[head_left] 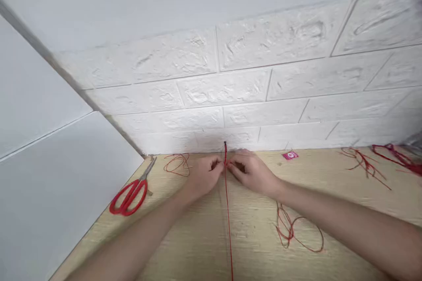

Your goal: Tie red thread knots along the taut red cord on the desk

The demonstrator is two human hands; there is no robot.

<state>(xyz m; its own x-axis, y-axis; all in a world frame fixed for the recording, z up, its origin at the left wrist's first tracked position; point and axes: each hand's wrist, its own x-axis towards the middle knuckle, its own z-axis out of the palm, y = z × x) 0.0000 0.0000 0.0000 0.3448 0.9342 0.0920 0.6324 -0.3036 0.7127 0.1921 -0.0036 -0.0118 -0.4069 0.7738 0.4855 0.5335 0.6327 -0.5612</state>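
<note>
A red cord [228,219] runs from a small dark fixing point at the foot of the wall straight down toward me. Its upper part looks thicker and darker, like braided cord [225,151]. My left hand [207,173] pinches the cord from the left, thumb and forefinger closed. From the right, my right hand [249,170] pinches at the same spot, its fingertips almost meeting the left ones. The strands between the fingertips are too small to make out. Loose red string [178,164] lies beyond my left hand, and a tangled red string [290,230] lies under my right forearm.
Red-handled scissors [132,195] lie at the left by the grey side panel [66,193]. A white brick-patterned wall [244,88] rises behind the wooden table [257,246]. A small pink tag [290,155] and cut red threads [365,162] lie to the right, with more red cord [398,158] farther over.
</note>
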